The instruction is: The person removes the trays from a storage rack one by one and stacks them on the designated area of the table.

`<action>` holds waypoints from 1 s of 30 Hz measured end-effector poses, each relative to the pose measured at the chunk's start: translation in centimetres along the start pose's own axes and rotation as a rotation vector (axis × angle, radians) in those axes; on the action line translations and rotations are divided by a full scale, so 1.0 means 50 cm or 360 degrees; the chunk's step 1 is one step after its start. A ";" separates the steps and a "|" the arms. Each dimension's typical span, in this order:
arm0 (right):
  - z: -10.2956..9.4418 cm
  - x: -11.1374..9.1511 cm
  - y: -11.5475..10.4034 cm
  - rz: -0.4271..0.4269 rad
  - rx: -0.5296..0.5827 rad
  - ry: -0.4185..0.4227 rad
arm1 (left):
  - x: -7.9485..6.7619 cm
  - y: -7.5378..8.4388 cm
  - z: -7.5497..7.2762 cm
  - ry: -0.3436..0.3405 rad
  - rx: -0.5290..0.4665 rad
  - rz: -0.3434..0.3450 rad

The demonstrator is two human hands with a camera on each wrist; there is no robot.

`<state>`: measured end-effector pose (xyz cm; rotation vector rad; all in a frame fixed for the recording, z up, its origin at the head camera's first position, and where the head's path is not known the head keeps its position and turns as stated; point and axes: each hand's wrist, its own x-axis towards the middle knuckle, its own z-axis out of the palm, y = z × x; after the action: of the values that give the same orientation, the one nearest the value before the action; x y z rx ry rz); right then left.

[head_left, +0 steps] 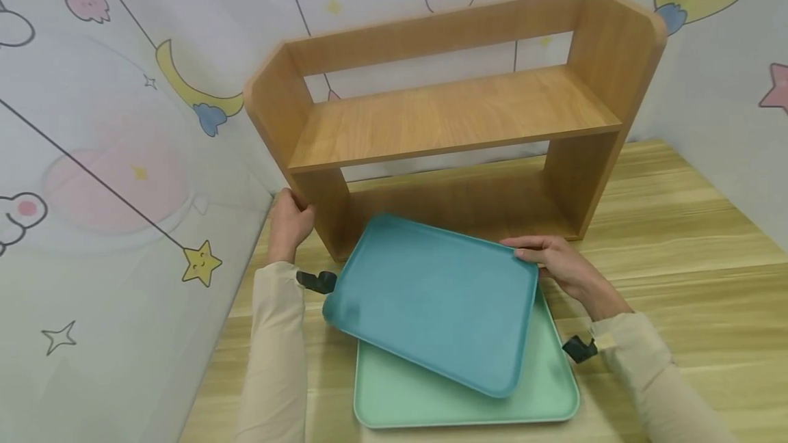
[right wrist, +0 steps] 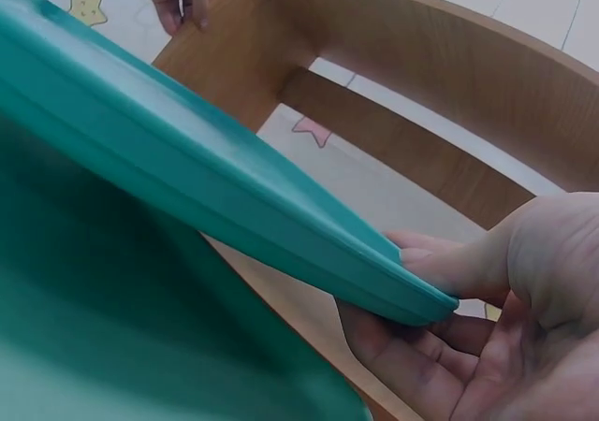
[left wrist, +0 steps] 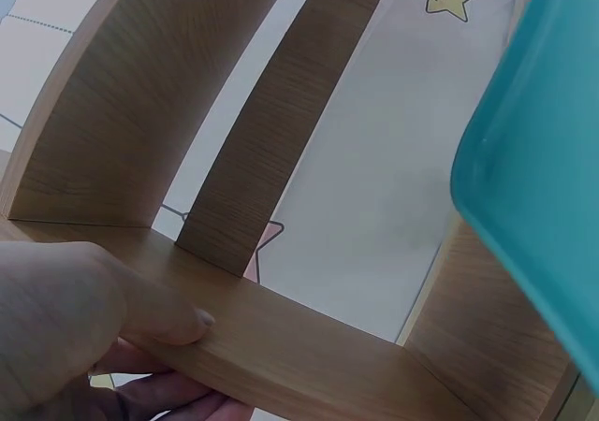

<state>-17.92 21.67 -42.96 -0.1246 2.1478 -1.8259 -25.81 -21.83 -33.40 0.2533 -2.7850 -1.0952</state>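
Observation:
A blue-teal tray [head_left: 437, 299] is held tilted above a light green tray [head_left: 394, 395] on the table. My right hand [head_left: 563, 266] pinches its far right corner, thumb on top and fingers beneath, as the right wrist view shows. At the left, my left hand [head_left: 291, 224] grips the front edge of the left side panel of a two-tier wooden shelf [head_left: 455, 115]. In the left wrist view the thumb of the left hand [left wrist: 103, 318] lies on the panel's inner face, with fingers curled round outside. Part of the green tray is hidden under the blue-teal one.
The shelf stands on a wood-grain table [head_left: 689, 224], near a white cloth wall [head_left: 135, 156] printed with stars, moons and rabbits. Its lower opening lies just beyond the blue-teal tray. More tabletop extends to the right of the shelf.

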 end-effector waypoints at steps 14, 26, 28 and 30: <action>-0.017 0.006 0.002 0.0034 0.0027 -0.0182 | 0.002 0.002 -0.001 -0.0043 -0.0023 -0.0038; -0.029 0.015 0.005 0.0060 -0.0056 -0.0299 | 0.003 0.001 0.000 -0.0029 -0.0020 -0.0018; -0.031 0.016 0.005 0.0064 -0.0058 -0.0319 | 0.003 0.000 0.000 -0.0026 -0.0020 -0.0014; -0.032 0.016 0.004 0.0059 -0.0064 -0.0342 | 0.003 0.000 0.000 -0.0024 -0.0023 -0.0021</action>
<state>-19.11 23.03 -43.10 -0.2751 2.0240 -1.6671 -25.95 -21.87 -33.39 0.2630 -2.7910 -1.1247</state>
